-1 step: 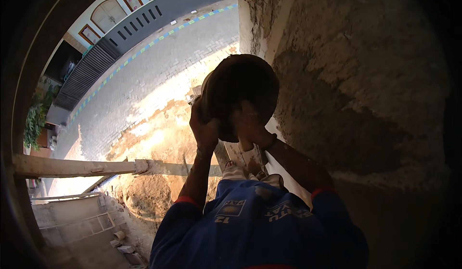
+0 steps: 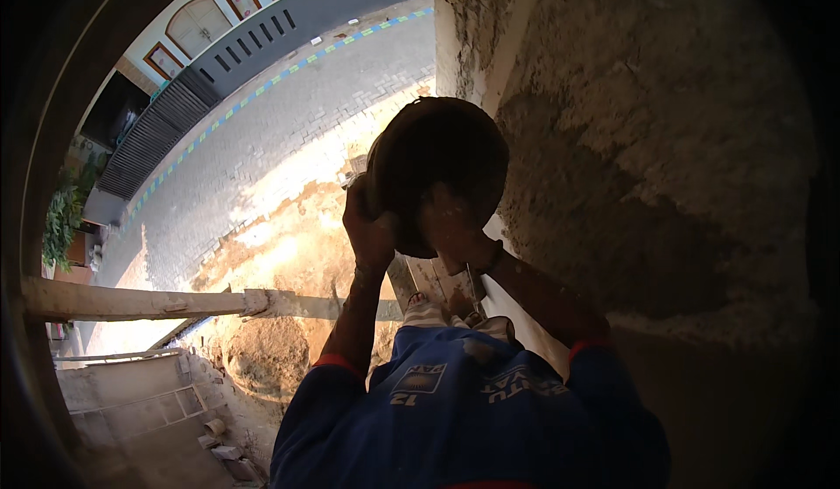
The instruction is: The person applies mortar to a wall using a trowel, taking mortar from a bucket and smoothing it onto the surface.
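Observation:
A dark round bucket-like container (image 2: pixel 442 152) is held up in front of me, its inside lost in shadow. My left hand (image 2: pixel 367 231) grips its left side, thumb toward me. Against the lower right of the container, my right hand (image 2: pixel 451 231) has curled fingers; what they hold is too dark to make out. Below, my foot (image 2: pixel 416 299) is on narrow wooden planks (image 2: pixel 437 283), partly hidden by my blue shirt (image 2: pixel 464 410).
A rough plastered wall (image 2: pixel 639 139) rises close on my right. A wooden beam (image 2: pixel 140 301) crosses at left. Far below lie heaped sand (image 2: pixel 262 349), a paved street (image 2: pixel 280 130) and a grey fence (image 2: pixel 245 52) before a house; a concrete area (image 2: pixel 122 401) is at lower left.

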`<state>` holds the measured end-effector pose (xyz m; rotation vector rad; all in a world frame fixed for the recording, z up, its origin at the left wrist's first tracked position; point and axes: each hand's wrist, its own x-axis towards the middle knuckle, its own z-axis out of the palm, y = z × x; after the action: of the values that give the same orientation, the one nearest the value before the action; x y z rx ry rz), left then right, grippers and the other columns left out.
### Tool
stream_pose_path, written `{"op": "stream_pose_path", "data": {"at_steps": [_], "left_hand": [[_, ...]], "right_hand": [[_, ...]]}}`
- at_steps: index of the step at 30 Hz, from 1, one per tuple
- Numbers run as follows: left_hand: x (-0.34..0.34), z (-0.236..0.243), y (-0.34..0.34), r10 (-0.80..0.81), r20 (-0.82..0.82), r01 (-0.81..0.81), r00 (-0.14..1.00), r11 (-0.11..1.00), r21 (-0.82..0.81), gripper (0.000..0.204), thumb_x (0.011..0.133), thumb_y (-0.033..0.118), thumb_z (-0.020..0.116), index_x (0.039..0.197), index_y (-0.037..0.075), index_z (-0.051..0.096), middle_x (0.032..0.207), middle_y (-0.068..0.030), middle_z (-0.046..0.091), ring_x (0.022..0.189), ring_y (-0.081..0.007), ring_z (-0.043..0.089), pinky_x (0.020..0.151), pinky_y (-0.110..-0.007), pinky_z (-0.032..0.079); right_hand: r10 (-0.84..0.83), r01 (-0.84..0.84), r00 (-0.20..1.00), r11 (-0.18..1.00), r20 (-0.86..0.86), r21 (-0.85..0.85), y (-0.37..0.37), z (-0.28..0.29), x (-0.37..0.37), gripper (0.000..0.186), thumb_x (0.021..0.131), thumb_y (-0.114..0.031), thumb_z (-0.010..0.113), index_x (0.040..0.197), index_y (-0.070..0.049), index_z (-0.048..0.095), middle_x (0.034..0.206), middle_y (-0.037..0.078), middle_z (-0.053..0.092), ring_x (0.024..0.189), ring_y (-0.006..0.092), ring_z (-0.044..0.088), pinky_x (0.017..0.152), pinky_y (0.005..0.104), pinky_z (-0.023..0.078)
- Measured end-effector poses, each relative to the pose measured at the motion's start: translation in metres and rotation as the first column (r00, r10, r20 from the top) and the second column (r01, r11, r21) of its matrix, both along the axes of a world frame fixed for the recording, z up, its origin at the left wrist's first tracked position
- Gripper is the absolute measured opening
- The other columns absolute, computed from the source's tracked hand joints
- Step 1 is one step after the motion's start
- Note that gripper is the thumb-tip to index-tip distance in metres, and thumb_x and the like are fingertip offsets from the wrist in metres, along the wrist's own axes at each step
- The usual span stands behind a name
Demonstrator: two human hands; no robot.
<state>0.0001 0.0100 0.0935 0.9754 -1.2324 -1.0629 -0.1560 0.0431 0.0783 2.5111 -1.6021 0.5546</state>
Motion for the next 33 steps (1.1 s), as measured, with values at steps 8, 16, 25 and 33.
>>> {"op": "stream_pose_path", "data": {"at_steps": [8,16,25,33], "left_hand": [[0.026,0.025,-0.020,-0.151,0.140,0.143,0.979,0.988,0.064,0.058,0.059,-0.006,0.051,0.117,-0.003,0.054,0.108,-0.0132,0.063,0.100,-0.0233,0.060,0.091,-0.033,0.046],[-0.023,0.043,-0.005,-0.232,0.151,0.234,0.961,0.972,0.007,0.061,0.060,-0.008,0.051,0.121,-0.001,0.053,0.112,-0.0128,0.061,0.109,-0.0195,0.056,0.097,-0.031,0.041],[-0.023,0.049,0.006,-0.069,0.230,0.106,0.971,0.982,-0.155,0.065,0.059,-0.005,0.050,0.123,0.000,0.052,0.120,-0.0160,0.059,0.116,-0.0232,0.054,0.101,-0.035,0.040],[-0.031,0.039,0.010,0.033,0.243,0.048,0.969,0.946,-0.321,0.067,0.061,-0.005,0.049,0.128,0.001,0.048,0.130,-0.0171,0.052,0.125,-0.0258,0.047,0.107,-0.036,0.035]], "right_hand": [[0.279,-0.252,0.912,0.959,-0.300,0.128,0.026,0.044,-0.080,0.027,0.082,-0.018,0.050,0.106,-0.005,0.051,0.092,0.013,0.056,0.089,0.0284,0.057,0.070,0.0428,0.047],[-0.050,0.134,0.933,0.967,-0.357,0.215,0.031,0.115,-0.104,0.035,0.085,-0.026,0.048,0.112,-0.003,0.050,0.091,0.016,0.056,0.088,0.0350,0.056,0.076,0.0466,0.045],[-0.034,0.129,0.870,0.979,-0.492,0.160,0.048,0.052,-0.092,0.029,0.083,-0.014,0.052,0.109,-0.003,0.055,0.092,0.014,0.056,0.091,0.0264,0.058,0.073,0.0406,0.049],[0.086,-0.121,0.973,0.980,0.212,0.158,0.077,0.136,-0.158,0.027,0.091,-0.020,0.048,0.112,-0.006,0.057,0.099,0.009,0.059,0.092,0.0214,0.056,0.078,0.0380,0.047]]}}
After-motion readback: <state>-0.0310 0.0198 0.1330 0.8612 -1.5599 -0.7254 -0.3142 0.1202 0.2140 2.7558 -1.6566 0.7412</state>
